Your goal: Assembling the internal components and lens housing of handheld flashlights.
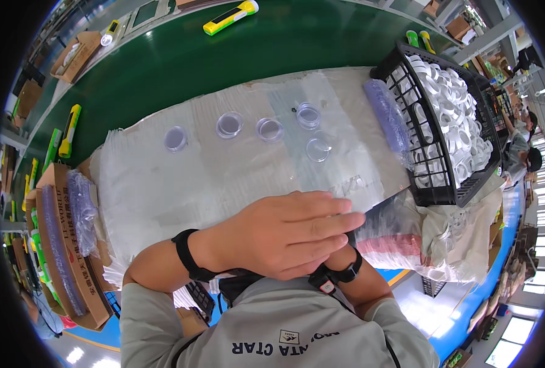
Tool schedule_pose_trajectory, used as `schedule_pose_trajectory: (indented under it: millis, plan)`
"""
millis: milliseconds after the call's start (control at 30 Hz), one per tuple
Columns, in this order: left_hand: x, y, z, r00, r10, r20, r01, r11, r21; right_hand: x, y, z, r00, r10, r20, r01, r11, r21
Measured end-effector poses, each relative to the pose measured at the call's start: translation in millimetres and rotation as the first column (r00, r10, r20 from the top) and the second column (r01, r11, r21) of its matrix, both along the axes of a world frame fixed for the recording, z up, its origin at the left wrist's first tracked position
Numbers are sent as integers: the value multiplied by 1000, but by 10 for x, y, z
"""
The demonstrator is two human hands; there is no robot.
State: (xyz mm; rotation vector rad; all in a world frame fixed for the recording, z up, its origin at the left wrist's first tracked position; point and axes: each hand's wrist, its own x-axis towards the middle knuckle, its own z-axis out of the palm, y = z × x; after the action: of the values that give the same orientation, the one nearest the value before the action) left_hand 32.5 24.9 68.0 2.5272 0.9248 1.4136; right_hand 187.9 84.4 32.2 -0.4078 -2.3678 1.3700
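Note:
My left hand (291, 233) reaches across in front of me, its fingers stretched out and slightly apart, with nothing seen in it. It lies over my right hand (340, 256), of which only a bit shows beside the watch; the right fingers are hidden. Both are at the near edge of a pad wrapped in clear plastic (162, 184). Beyond them on this pad stand several clear round plastic pieces, such as a shallow cup (229, 124), another cup (269, 130) and a thinner, flatter-looking disc (318, 149).
A black crate (417, 132) full of white plastic rings (453, 122) stands at right, with a bubble-wrap roll (388, 116) beside it. Yellow-green flashlights (231, 17) lie on the green table (156, 67). An open cardboard box (73, 245) holding bubble wrap sits at left.

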Motion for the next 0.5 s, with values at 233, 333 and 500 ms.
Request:
schedule_pose_trajectory:
  millis: [233,333,500]
  plan:
    - [13,-103,-81,932,-38,361,154,942,-299,224,693,297,881,-409,238,320,886,336]
    - [19,-60,-142,877,-47,478,290,845,-449,-2,1055,-98,812,-561,162,471,793,387]
    - [-9,-90,-290,798,-72,598,449,734,-509,-139,1121,-329,820,-517,247,384,816,433]
